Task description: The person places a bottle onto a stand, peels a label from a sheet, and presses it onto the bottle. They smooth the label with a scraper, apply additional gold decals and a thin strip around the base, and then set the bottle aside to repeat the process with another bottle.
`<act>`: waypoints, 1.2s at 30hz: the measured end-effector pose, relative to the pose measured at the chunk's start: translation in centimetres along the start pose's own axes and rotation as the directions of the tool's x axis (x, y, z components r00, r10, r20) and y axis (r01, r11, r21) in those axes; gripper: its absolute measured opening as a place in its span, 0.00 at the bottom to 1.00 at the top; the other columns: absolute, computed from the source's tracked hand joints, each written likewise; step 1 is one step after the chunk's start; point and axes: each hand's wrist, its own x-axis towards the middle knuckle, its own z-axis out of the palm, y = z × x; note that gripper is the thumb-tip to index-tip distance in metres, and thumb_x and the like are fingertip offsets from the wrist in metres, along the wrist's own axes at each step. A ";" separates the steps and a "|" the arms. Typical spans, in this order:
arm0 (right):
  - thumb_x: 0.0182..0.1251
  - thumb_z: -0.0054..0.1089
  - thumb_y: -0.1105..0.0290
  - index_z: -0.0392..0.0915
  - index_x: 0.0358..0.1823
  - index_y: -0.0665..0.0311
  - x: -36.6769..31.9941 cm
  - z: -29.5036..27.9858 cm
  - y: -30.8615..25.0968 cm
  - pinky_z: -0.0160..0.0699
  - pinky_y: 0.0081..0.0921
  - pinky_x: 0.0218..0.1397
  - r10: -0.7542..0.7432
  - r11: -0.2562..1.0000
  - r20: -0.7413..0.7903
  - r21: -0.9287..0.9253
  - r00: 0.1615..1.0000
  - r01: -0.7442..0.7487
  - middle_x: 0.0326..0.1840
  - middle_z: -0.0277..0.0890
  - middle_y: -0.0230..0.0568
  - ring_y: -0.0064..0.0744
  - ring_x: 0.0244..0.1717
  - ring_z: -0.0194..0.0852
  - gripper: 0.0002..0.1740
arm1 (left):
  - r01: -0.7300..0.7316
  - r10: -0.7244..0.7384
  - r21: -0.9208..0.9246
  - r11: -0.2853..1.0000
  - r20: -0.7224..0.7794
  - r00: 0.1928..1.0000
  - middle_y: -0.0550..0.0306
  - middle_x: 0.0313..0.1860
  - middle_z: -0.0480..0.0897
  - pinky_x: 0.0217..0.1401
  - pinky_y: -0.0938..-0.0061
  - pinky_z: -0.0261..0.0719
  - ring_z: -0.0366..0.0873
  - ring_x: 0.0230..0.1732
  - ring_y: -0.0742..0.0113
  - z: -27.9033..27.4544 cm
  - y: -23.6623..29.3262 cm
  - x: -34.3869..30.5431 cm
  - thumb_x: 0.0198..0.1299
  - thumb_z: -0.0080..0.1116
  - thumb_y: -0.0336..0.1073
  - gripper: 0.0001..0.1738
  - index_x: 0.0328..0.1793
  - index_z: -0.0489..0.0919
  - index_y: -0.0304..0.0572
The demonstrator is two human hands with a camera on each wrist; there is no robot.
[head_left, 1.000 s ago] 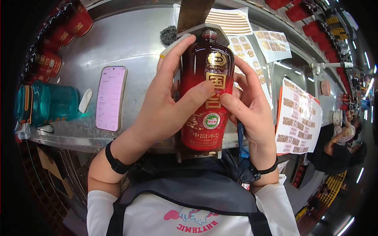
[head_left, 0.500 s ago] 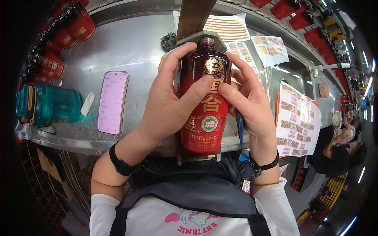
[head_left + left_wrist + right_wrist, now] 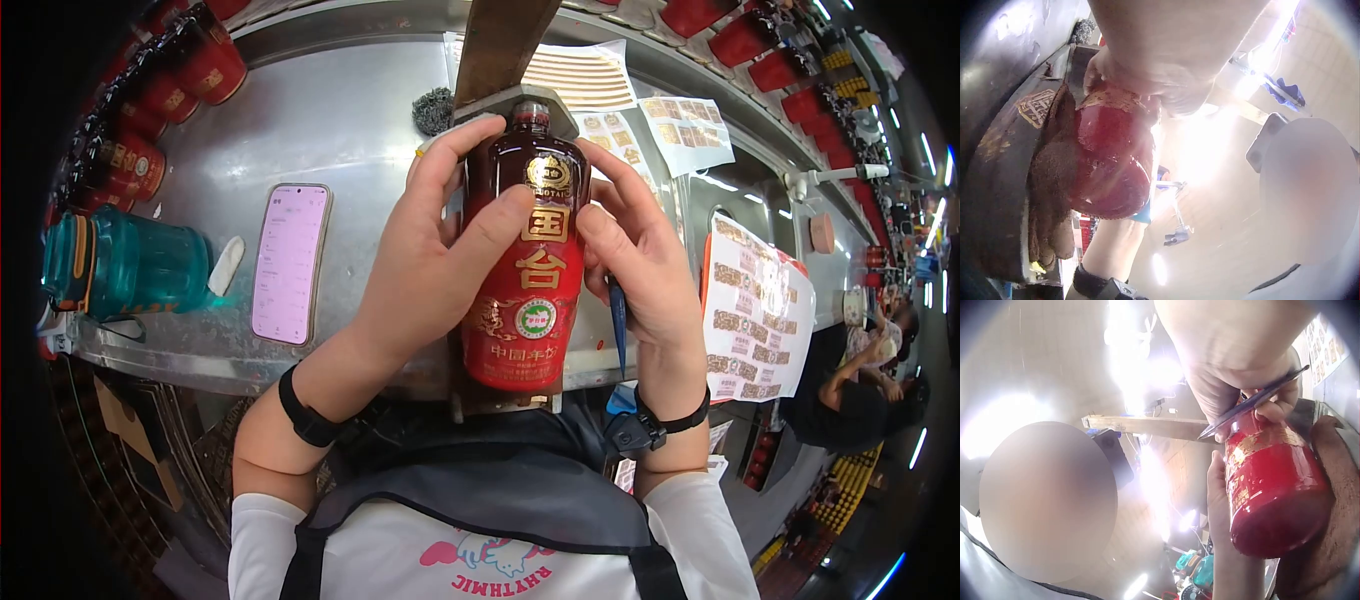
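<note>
A glossy red bottle, dark at its neck and marked with gold characters, lies face up with its base toward me. My left hand grips its left side, thumb across the gold emblem near the shoulder. On the other side my right hand holds the bottle, with its thumb pressed to the label's right edge. Tucked in the right hand's fingers is a slim blue pointed tool, shaped like tweezers, also seen edge-on in the right wrist view. Brown cloth padding lies beneath the bottle on a stand.
A phone and a teal water jug sit on the metal bench to the left. Gold sticker sheets and a printed label sheet lie right. Red bottles line the back left. A wooden post rises ahead.
Both thumbs have shifted up the label toward the neck, uncovering the large gold characters; the left thumb now reaches the emblem. The view has moved slightly, while the bottle stays between both hands.
</note>
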 end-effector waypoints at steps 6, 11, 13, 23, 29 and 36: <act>0.70 0.69 0.68 0.66 0.73 0.68 1.0 -0.5 -1.0 0.76 0.14 0.46 -0.022 0.993 0.021 -0.117 1.000 0.024 0.62 0.72 0.40 0.12 0.40 0.75 0.33 | 0.046 -0.045 -0.035 0.998 0.012 0.999 0.52 0.61 0.78 0.67 0.75 0.72 0.74 0.62 0.71 0.2 1.7 0.8 0.74 0.52 0.34 0.21 0.71 0.72 0.36; 0.71 0.68 0.68 0.68 0.70 0.69 1.3 0.4 -1.3 0.74 0.13 0.44 0.000 0.995 0.010 -0.098 1.000 0.001 0.59 0.73 0.38 0.11 0.38 0.74 0.30 | 0.040 -0.039 0.049 0.998 -0.016 0.999 0.54 0.59 0.79 0.63 0.77 0.75 0.76 0.58 0.74 0.6 1.1 1.4 0.73 0.56 0.33 0.21 0.69 0.73 0.36; 0.70 0.68 0.68 0.71 0.68 0.69 1.5 0.0 -1.0 0.70 0.11 0.40 0.012 0.992 0.010 -0.128 1.000 -0.011 0.57 0.74 0.36 0.07 0.33 0.67 0.28 | 0.037 -0.035 0.099 0.994 -0.027 0.999 0.55 0.57 0.80 0.63 0.77 0.75 0.76 0.58 0.74 0.4 0.7 1.6 0.73 0.57 0.32 0.21 0.68 0.73 0.36; 0.70 0.68 0.68 0.73 0.67 0.69 1.8 0.1 -0.6 0.64 0.09 0.36 0.007 0.989 -0.013 -0.146 1.000 -0.008 0.51 0.75 0.28 0.06 0.29 0.58 0.27 | 0.060 -0.059 0.022 0.998 -0.033 0.998 0.53 0.62 0.71 0.66 0.73 0.74 0.75 0.62 0.68 0.5 0.5 1.6 0.69 0.63 0.36 0.21 0.65 0.75 0.36; 0.69 0.69 0.68 0.73 0.67 0.68 2.1 0.3 -0.8 0.62 0.09 0.35 0.025 0.994 -0.027 -0.108 0.999 -0.027 0.49 0.75 0.27 0.06 0.29 0.56 0.27 | 0.066 -0.066 -0.022 0.998 -0.015 0.998 0.54 0.62 0.71 0.66 0.74 0.74 0.75 0.63 0.69 0.3 0.4 1.5 0.70 0.62 0.34 0.21 0.66 0.74 0.36; 0.68 0.69 0.67 0.75 0.66 0.68 2.5 0.2 -0.4 0.57 0.09 0.33 -0.033 0.984 -0.010 -0.174 0.999 0.031 0.48 0.75 0.26 0.07 0.28 0.53 0.27 | 0.043 -0.042 -0.084 0.996 0.013 0.999 0.55 0.63 0.71 0.67 0.74 0.74 0.74 0.63 0.70 0.4 0.2 1.6 0.70 0.62 0.32 0.22 0.67 0.73 0.37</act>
